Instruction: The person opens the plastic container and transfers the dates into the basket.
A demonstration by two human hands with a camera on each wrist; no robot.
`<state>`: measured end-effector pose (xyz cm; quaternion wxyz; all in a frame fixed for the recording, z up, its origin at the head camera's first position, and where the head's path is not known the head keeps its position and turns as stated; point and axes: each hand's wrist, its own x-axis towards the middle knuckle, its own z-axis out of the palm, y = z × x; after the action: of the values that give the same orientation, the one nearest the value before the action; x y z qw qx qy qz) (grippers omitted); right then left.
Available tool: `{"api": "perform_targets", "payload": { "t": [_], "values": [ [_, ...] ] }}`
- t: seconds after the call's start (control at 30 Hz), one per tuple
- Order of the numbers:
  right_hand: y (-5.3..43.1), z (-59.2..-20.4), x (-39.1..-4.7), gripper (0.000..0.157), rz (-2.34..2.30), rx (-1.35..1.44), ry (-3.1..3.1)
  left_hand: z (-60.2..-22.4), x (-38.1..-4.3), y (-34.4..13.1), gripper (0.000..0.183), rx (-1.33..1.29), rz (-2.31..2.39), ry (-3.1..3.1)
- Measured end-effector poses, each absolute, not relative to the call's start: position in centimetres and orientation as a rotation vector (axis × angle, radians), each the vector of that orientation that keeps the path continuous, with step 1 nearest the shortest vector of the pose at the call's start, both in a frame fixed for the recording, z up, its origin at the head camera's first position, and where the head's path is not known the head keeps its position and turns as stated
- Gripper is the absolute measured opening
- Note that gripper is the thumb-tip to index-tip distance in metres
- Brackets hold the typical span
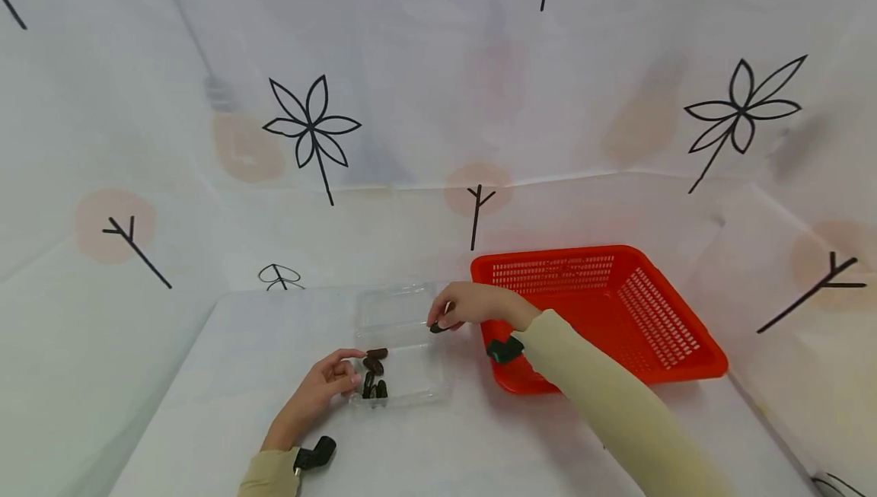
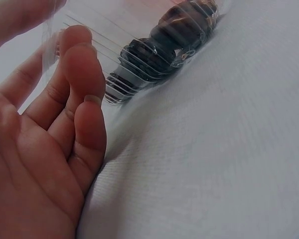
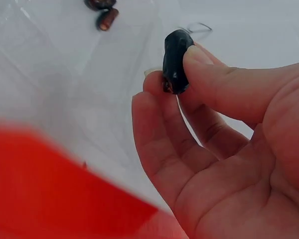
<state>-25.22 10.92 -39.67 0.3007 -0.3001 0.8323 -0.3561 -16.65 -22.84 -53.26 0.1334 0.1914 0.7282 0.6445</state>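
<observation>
My right hand (image 1: 473, 304) pinches a dark, glossy date (image 3: 176, 62) between thumb and fingers, above the right side of a clear plastic clamshell box (image 1: 411, 398). The box lies on the table with its lid (image 1: 393, 313) folded back away from me. Several dates (image 1: 374, 365) sit along the left side of its base. At that side, my left hand (image 1: 320, 389) grips the box wall, its fingers (image 2: 87, 74) curled against the clear plastic. Through the ribbed wall, the dates (image 2: 144, 59) show dark in the left wrist view.
A red plastic basket (image 1: 674, 307) with slotted walls stands right of the box, under my right forearm. White cloth covers the table (image 1: 226, 375). Behind it hangs a pale sheet (image 1: 425, 101) with plant drawings.
</observation>
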Motion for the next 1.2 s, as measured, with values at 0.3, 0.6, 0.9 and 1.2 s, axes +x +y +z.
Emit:
{"api": "perform_targets", "payload": {
  "t": [0.3, 0.6, 0.9, 1.2],
  "values": [
    [15.8, -39.3, -25.8, 0.021, -1.185, -0.695, 2.197, -53.2, -15.4, -24.2, 0.043, 0.447, 1.836, 2.205],
    [23.5, -40.6, -25.3, 0.023, -1.178, -0.502, 2.338, -53.4, -15.9, -23.3, 0.044, 0.437, 1.855, 2.184],
    [28.6, -42.2, -25.0, 0.026, -1.148, -0.370, 2.411, -53.6, -16.3, -22.7, 0.043, 0.438, 1.877, 2.184],
    [31.7, -44.6, -25.3, 0.025, -1.088, -0.305, 2.438, -52.7, -15.9, -22.5, 0.043, 0.362, 1.895, 2.209]
  ]
}}
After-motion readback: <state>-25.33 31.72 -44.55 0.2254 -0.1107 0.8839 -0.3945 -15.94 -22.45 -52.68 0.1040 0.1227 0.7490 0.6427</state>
